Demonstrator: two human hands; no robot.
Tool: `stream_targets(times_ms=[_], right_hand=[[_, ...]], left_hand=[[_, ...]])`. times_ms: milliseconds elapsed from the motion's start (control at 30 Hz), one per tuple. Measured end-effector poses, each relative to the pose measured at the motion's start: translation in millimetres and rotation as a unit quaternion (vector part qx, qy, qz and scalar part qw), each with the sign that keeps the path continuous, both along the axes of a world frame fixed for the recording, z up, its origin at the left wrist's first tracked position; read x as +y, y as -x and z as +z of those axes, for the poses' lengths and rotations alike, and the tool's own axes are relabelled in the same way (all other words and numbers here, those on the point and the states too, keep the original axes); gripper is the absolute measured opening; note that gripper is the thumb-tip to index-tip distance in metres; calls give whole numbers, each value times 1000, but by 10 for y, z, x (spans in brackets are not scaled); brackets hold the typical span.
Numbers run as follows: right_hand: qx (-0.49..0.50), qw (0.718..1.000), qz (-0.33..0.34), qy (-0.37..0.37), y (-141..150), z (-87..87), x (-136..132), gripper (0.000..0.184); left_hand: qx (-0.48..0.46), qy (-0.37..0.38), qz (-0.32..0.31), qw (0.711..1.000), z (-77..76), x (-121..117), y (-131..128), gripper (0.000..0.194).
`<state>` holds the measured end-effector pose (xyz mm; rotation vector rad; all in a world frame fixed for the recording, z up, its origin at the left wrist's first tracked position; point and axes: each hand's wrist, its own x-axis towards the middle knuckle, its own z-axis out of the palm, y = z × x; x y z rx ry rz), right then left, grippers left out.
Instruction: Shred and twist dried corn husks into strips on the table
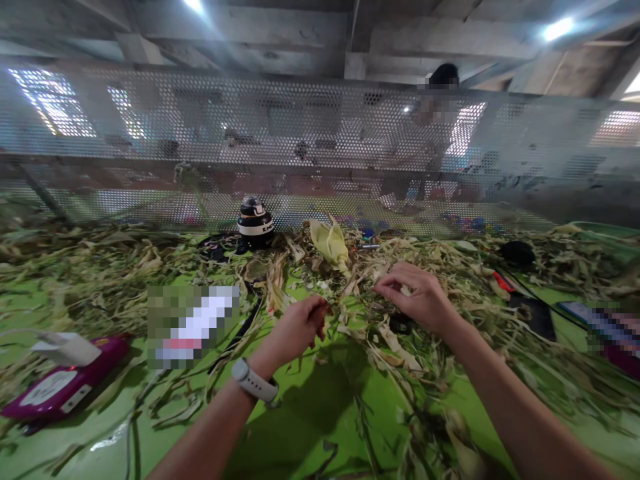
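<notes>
My left hand (300, 327), with a pale watch (254, 381) on its wrist, is held over the green tabletop (325, 373) with its fingers curled in. My right hand (415, 293) has thumb and fingertips pinched together, low over the dried plant stalks (395, 347). Whatever either hand holds is too small to make out. The hands are apart, with leaf scraps between them. Just beyond stands a pale yellow leafy bunch (330, 245).
A black-and-white bottle (256, 225) stands behind. Left lie a blurred-out phone (203, 323) and a purple power strip (65, 390) with a white charger (67, 348). Right are a dark flat device (533, 315) and cable. Behind the perforated metal screen (320, 127) is a person (425, 147).
</notes>
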<state>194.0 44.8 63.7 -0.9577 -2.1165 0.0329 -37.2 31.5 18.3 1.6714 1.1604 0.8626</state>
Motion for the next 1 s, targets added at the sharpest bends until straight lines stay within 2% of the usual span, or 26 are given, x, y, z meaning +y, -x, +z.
stream_targets(times_ms=[167, 267, 333, 433, 500, 567, 667, 767, 867, 1000], right_hand=[[11, 1000, -13, -11, -2, -19, 20, 15], [15, 999, -24, -20, -11, -11, 17, 14], [11, 999, -31, -24, -19, -1, 10, 15], [2, 999, -29, -24, -29, 4, 9, 16], [-4, 1000, -21, -20, -33, -2, 17, 16], [-13, 1000, -12, -15, -33, -11, 28, 17], [-21, 1000, 0, -5, -25, -9, 30, 16], [-21, 1000, 12, 10, -17, 22, 5, 14], [-14, 1000, 20, 19, -25, 64, -26, 14], [19, 999, 28, 30, -54, 84, -35, 14]], left_hand=[[-29, 58, -28, 997, 71, 17, 11, 23], [-21, 66, -46, 997, 63, 38, 35, 23], [1, 40, -53, 998, 29, 49, 44, 23], [75, -77, -44, 993, -25, 43, 36, 22], [163, -168, -23, 972, -33, 22, 24, 19], [266, -225, 3, 937, -8, -8, 19, 20], [383, -256, 46, 886, 70, -48, 32, 26], [432, -266, 79, 858, 133, -73, 52, 31], [439, -240, 50, 864, 142, -100, 57, 27], [336, -178, -52, 924, 156, -175, 75, 23]])
